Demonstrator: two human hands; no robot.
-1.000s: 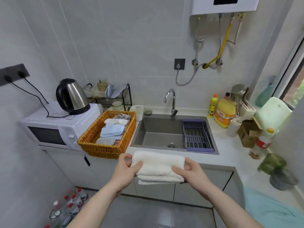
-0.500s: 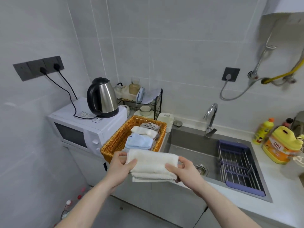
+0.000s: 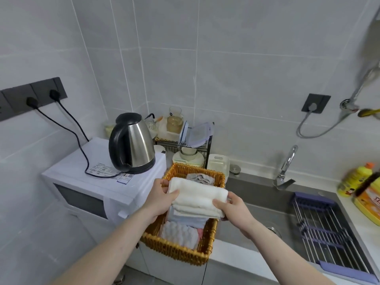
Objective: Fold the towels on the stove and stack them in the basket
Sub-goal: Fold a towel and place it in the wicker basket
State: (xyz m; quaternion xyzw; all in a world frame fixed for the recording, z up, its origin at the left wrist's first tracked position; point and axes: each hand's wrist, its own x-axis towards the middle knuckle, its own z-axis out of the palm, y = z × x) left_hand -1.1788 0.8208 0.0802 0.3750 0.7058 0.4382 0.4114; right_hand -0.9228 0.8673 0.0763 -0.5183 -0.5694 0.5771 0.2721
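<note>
White folded towel (image 3: 197, 197) hiding most of the basket (image 3: 181, 250), gripped by left hand (image 3: 161, 199) and right hand (image 3: 231, 208) at opposite ends.

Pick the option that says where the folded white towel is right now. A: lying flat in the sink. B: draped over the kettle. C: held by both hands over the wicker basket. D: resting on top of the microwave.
C: the left hand and the right hand each grip an end of the folded white towel, which sits above the other towels in the wicker basket, not in the sink.
</note>
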